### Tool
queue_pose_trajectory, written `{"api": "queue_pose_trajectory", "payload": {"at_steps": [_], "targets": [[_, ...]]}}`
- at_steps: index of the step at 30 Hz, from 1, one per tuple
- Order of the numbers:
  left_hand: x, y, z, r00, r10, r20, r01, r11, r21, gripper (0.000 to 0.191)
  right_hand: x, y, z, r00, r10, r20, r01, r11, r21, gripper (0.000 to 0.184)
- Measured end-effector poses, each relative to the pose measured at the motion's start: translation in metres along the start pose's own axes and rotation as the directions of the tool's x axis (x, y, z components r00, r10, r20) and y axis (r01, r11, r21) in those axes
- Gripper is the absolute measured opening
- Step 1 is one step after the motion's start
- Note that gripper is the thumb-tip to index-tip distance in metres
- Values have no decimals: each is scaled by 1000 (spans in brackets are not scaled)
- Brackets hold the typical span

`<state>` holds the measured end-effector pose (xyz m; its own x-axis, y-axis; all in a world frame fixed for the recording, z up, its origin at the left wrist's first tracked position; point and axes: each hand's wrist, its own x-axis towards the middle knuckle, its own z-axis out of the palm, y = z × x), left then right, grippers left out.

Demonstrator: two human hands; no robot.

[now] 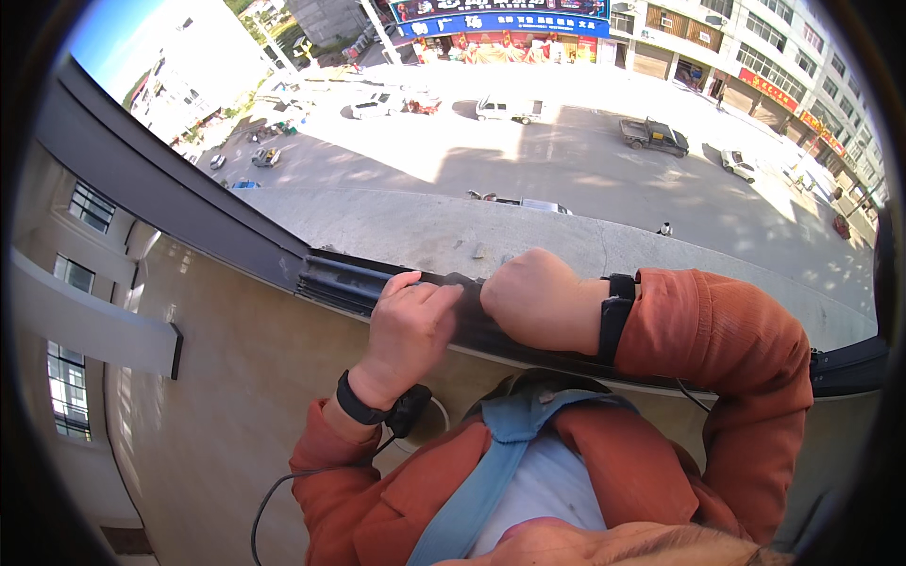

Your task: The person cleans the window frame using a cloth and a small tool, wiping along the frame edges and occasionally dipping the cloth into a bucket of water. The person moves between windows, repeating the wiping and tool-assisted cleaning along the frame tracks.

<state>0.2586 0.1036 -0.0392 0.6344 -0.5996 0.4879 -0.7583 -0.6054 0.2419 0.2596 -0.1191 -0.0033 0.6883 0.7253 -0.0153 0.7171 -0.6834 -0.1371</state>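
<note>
My left hand (410, 322) is over the dark metal window track (347, 279), its fingers bent and partly blurred. Close to its right, my right hand (534, 297) is bent down at the wrist above the same track, and its fingers are hidden from me. Between the two hands is a dark grey, blurred thing (463, 293), possibly a cloth. The left fingertips appear to touch it; whether either hand grips it is unclear. Both wrists wear black straps, and a black device (410, 412) with a cable is by the left one.
A dark window frame (184, 170) runs up to the left. Beyond the track lies a concrete ledge (396, 219) with small debris, high above a street (495, 166) with vehicles. Indoors is a tan floor (233, 368). A round light rim (442, 414) shows behind my left wrist.
</note>
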Motion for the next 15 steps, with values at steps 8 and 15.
{"api": "queue_pose_trajectory", "payload": {"at_steps": [8, 15], "targets": [[-3, 0, 3, 999, -32, -15, 32, 998, -52, 24, -22, 11, -31, 998, 60, -11, -60, 997, 43, 24], [-5, 1, -1, 999, -30, -19, 29, 998, -59, 24, -11, -4, -3, 1000, -25, -11, 25, 999, 24, 13]]}}
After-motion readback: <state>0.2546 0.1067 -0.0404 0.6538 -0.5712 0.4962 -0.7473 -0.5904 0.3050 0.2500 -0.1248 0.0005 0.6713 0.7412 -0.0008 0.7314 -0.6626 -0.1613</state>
